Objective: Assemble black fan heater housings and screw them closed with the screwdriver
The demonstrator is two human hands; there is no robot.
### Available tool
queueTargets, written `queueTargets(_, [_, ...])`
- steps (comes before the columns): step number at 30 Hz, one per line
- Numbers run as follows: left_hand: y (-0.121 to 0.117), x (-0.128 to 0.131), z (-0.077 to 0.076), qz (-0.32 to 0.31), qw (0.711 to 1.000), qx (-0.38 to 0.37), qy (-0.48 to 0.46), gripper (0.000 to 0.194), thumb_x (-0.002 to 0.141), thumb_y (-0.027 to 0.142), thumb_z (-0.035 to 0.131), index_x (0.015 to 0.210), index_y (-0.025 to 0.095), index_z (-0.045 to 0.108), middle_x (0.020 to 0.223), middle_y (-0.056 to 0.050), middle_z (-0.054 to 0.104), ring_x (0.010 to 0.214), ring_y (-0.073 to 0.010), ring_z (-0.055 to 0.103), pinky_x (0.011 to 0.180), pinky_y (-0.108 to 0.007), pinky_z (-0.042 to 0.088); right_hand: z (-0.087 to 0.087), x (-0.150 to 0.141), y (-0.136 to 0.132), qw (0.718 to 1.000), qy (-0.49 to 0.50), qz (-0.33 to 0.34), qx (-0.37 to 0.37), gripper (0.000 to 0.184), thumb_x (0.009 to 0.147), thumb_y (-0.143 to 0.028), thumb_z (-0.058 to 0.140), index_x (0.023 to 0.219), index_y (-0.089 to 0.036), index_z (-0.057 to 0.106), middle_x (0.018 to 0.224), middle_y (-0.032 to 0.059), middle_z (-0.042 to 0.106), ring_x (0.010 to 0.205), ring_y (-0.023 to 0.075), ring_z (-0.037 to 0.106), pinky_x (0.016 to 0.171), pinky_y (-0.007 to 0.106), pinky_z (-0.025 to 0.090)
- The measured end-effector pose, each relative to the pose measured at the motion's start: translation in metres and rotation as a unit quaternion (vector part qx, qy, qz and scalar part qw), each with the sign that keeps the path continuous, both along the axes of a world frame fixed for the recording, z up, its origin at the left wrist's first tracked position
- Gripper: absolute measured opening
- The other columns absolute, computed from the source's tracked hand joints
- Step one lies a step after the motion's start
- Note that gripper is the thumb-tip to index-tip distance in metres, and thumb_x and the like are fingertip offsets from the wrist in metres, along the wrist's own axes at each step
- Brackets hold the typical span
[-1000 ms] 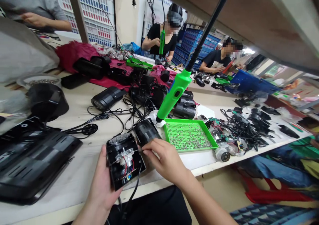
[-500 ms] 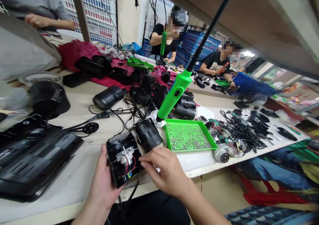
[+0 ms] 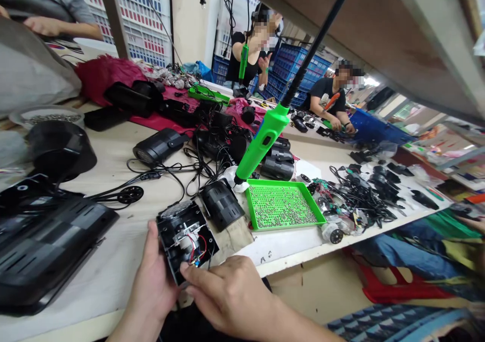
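An open black plastic housing [image 3: 170,253] lies tilted in my left hand [image 3: 153,276], its inside facing up. A small silver motor [image 3: 185,242], red wires [image 3: 204,243] and a little blue part [image 3: 197,262] show within it. The fingers of my left hand wrap its left side and underside, partly hidden. My right hand [image 3: 235,286] pinches the lower edge of the housing, index fingertip just inside by the wires, thumb below. Just behind the housing lies a matching black shell [image 3: 222,204]. A green electric screwdriver [image 3: 261,142] hangs above, its tip near that shell.
A green tray [image 3: 286,226] of small screws sits right of the shell. Black housings [image 3: 49,251] and tangled cords [image 3: 182,173] cover the left and middle. Loose parts [image 3: 364,195] pile up along the right. Co-workers [image 3: 329,99] sit across the table.
My right hand has moved down from the housing's right side to its lower edge near the wires. My left hand still holds the housing. The view has shifted slightly.
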State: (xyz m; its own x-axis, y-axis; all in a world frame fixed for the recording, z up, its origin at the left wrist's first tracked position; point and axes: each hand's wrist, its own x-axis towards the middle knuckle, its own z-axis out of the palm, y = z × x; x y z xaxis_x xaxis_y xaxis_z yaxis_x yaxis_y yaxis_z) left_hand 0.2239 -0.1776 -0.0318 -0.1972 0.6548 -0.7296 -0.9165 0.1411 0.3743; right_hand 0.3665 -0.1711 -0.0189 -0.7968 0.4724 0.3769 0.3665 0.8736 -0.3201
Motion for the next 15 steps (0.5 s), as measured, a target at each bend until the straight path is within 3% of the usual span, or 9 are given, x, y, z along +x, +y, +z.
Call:
queueTargets(7, [-0.001,-0.002,0.004,0.011,1.000,-0.014,-0.009,0.053,0.095,0.053,0.038,0.117,0.014,0.067,0.081,-0.010,0.076,0.087,-0.0275,0.072,0.082,-0.043,0.057,-0.008,0.002,-0.004,0.990,0.025,-0.020,-0.141,0.038,0.097,-0.029,0.042,0.124,-0.014,0.064,0.065,0.0051,0.073,0.050,0.0173,0.064,0.046,0.026,0.045])
queueTargets(11, [0.000,-0.001,0.009,0.035,0.999,-0.014,-0.003,0.048,0.097,0.048,0.035,0.113,0.017,0.069,0.076,-0.007,0.076,0.069,-0.0228,0.072,0.065,-0.035,0.060,-0.014,0.004,-0.004,0.986,0.021,-0.021,-0.162,0.039,0.098,-0.035,0.042,0.127,-0.018,0.062,0.069,0.0060,0.074,0.052,0.0183,0.066,0.049,0.026,0.047])
queueTargets(15, [-0.001,0.001,0.011,0.066,0.998,-0.009,0.007,0.055,0.095,0.055,0.033,0.112,0.016,0.069,0.071,-0.007,0.074,0.058,-0.0206,0.069,0.052,-0.031,0.058,-0.028,0.005,-0.013,0.976,0.139,-0.050,-0.158,0.060,0.096,-0.046,0.050,0.146,-0.017,0.034,0.078,0.0054,0.073,0.055,0.0175,0.065,0.051,0.027,0.050])
